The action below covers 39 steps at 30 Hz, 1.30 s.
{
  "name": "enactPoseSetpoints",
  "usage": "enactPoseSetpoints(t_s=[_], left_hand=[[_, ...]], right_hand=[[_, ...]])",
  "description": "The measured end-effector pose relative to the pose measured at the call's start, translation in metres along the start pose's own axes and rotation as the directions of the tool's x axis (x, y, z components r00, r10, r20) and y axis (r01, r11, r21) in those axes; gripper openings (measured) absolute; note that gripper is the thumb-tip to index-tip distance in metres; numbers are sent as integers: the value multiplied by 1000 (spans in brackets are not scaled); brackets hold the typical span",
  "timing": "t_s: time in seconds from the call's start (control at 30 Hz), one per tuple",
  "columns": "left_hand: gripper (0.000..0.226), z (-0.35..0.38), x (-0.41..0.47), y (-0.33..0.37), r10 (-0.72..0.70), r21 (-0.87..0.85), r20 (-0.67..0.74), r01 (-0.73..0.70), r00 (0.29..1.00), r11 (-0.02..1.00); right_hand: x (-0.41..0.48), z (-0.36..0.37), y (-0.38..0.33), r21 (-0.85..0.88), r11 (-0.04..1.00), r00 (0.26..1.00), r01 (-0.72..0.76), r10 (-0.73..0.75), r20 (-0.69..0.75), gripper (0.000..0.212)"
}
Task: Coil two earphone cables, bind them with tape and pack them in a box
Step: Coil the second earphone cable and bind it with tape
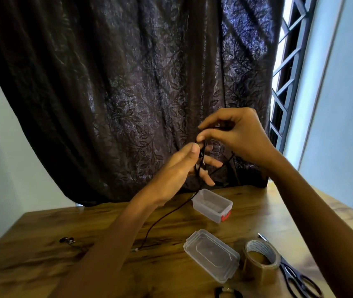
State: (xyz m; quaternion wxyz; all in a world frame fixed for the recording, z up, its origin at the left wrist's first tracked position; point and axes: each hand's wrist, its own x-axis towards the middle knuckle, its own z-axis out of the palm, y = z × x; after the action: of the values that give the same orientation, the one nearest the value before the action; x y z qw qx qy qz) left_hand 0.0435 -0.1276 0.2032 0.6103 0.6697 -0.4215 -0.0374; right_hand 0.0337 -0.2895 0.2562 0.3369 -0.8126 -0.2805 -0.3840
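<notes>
A dark earphone cable (201,160) is being wound around the spread fingers of the left hand (177,168), held raised above a wooden table (42,265). The left hand is opened wide, fingers extended, with the loops stacked across them. The right hand (233,136) is closed narrowly, its thumb and forefinger pinching the cable just above the left fingertips. The coil's long axis runs roughly upright, from fingertip level down toward the palm. A loose tail hangs down and to the left, reaching the table near a small plug end (135,250).

Judged from this, the winding is done well if each turn is laid flat beside the last under light, even tension, and the left fingers are kept spread so the loops do not slide off.

On the table lie an open clear box (212,205), its lid (212,254), a roll of brown tape (261,259) and scissors (298,280).
</notes>
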Motion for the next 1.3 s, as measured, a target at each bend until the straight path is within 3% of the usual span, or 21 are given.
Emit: enactPoseSetpoints(t_s=[0.1, 0.37, 0.6, 0.7, 0.83, 1.0, 1.17, 1.3], left_hand=[[28, -3, 1, 6, 56, 6, -71, -55, 996, 998], [31, -16, 1, 14, 67, -94, -197, -87, 978, 992], [31, -18, 7, 11, 49, -236, -242, -108, 969, 966], [36, -22, 9, 7, 29, -188, -249, -77, 968, 979], [42, -26, 8, -3, 7, -90, -264, -32, 965, 995], [51, -30, 3, -13, -67, 8, -217, 70, 974, 997], [57, -22, -1, -15, -136, 38, -109, 141, 985, 989], [36, -9, -5, -8, -80, 45, -45, 82, 996, 996]], right_hand=[[3, 1, 11, 125, 990, 998, -68, 67, 13, 19], [-32, 34, 36, 391, 878, 937, -275, 336, -97, 10], [-77, 82, 40, 412, 825, 902, -387, 431, -13, 16], [-91, 90, 33, 248, 893, 924, -375, 380, 30, 18], [-94, 80, 19, -106, 966, 966, -235, 244, 80, 35], [-74, 49, 6, -360, 932, 998, 49, -63, -27, 20], [-34, 17, -6, -326, 927, 982, 187, -172, 76, 15], [-5, 3, -12, -305, 934, 979, 186, -151, 134, 8]])
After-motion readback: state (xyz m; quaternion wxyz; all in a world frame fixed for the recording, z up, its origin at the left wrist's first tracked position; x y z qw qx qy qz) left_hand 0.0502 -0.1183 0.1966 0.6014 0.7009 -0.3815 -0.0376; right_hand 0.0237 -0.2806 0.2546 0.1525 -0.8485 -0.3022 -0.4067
